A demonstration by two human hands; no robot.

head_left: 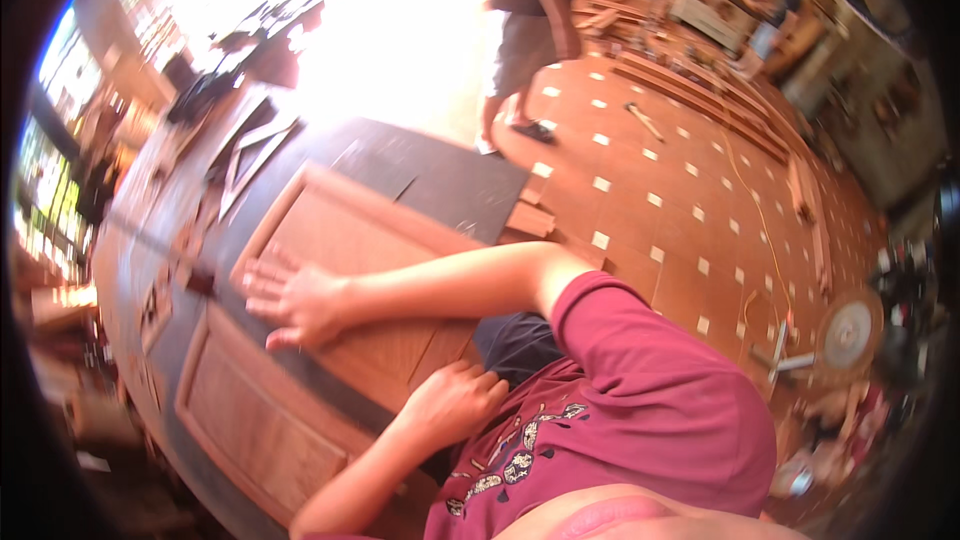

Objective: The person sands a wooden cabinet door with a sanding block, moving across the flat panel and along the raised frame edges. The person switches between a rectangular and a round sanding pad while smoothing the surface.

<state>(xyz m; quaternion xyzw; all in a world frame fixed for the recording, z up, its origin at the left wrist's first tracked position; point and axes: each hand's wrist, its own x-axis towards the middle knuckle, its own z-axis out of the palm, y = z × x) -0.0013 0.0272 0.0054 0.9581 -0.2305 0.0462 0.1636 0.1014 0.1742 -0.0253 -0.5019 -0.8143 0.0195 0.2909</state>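
Note:
My right hand point(300, 302) lies flat with its fingers spread on a wooden door panel point(350, 230) with a raised frame. That arm reaches leftward across the panel. My left hand point(455, 405) is closed, its fingers curled, by the panel's near end and close to my body. Whatever it may hold is hidden. A second framed wooden panel point(255, 385) lies to the left of the first, on the same dark table point(450, 168).
On the table's far left are a triangular wooden frame point(240, 165) and a dark block point(195, 277). Wood offcuts point(530, 218) sit by its right side. Beyond stands a person point(525, 30); another person point(780, 15) is farther back. A round disc point(850, 333) and a cable point(745, 180) are at right.

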